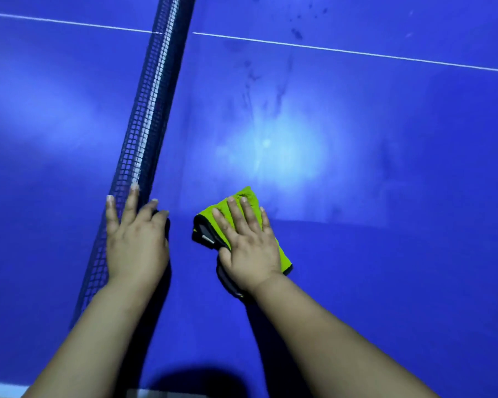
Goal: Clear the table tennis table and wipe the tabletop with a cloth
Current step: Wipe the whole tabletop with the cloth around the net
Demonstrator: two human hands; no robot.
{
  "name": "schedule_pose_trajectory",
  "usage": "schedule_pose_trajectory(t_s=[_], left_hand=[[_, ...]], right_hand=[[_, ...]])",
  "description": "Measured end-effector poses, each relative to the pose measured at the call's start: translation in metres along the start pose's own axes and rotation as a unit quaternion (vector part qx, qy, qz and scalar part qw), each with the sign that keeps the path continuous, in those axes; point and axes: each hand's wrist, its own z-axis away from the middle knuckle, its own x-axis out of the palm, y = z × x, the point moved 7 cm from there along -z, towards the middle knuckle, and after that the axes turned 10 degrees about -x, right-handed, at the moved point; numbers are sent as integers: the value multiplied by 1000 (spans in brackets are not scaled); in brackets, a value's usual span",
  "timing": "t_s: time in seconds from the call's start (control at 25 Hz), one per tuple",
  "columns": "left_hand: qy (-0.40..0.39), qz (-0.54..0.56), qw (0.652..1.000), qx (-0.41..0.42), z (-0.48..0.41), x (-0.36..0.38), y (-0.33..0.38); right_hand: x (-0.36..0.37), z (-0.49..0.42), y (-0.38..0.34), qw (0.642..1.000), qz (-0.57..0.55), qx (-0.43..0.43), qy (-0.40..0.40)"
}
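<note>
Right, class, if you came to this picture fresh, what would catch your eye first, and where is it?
The bright yellow-green cloth stands out on the blue tabletop, pressed flat under the right hand just right of the net. The dark net runs up the picture, with the left hand laid over it. Farther off, dark smudges mark the tabletop near the white line.

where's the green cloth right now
In the head view, the green cloth lies flat on the blue tabletop just right of the net, low in the middle of the frame, pressed under the right hand.
</note>
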Motion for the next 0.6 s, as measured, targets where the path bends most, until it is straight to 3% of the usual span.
schedule_pose_trajectory(t_s=[0.36,0.6], left_hand=[[-15,64,991,118,11,8,178],[-30,103,985,136,21,16,239]], right_hand=[[-45,97,224,970,-33,240,40],[-71,165,342,932,-19,357,59]])
